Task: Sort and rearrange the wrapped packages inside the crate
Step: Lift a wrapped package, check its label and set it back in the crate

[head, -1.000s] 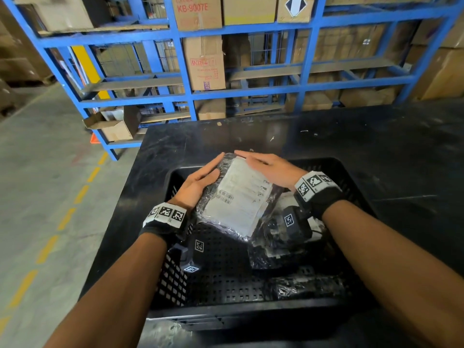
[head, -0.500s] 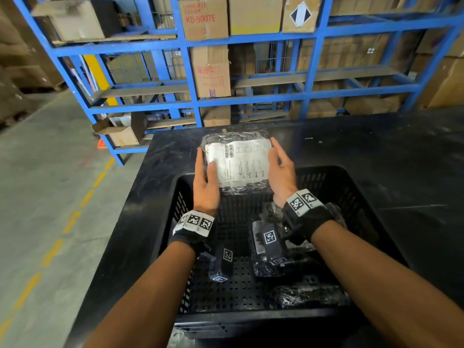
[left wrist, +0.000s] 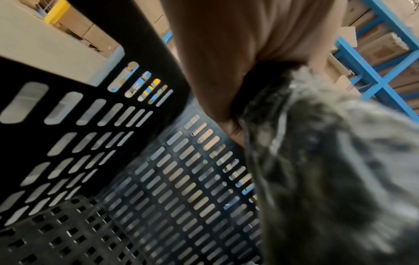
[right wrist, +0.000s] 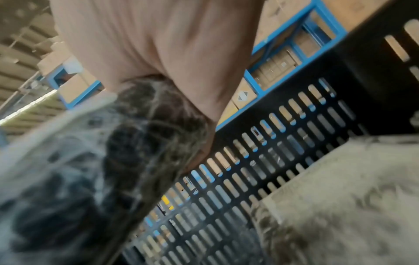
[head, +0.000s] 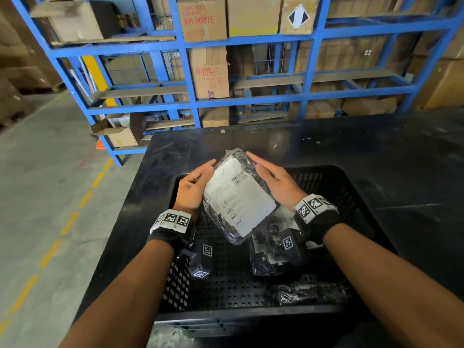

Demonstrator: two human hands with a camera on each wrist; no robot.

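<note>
Blue racking [head: 190,79] (boxes), concrete floor [head: 42,187]

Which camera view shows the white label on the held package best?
The head view: the label faces the camera whole, between the left hand and right hand. Both wrist views show only the package's blurred wrapped underside.

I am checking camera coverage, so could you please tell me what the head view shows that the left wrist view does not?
Only the head view shows the right hand, the white label with its barcode, and two more plastic-wrapped dark packages lying on the crate floor.

Only the left wrist view shows the slotted inside of the crate's wall close up.

Both show the left hand holding the clear-wrapped dark package, the perforated black plastic crate and the blue steel shelving.
</note>
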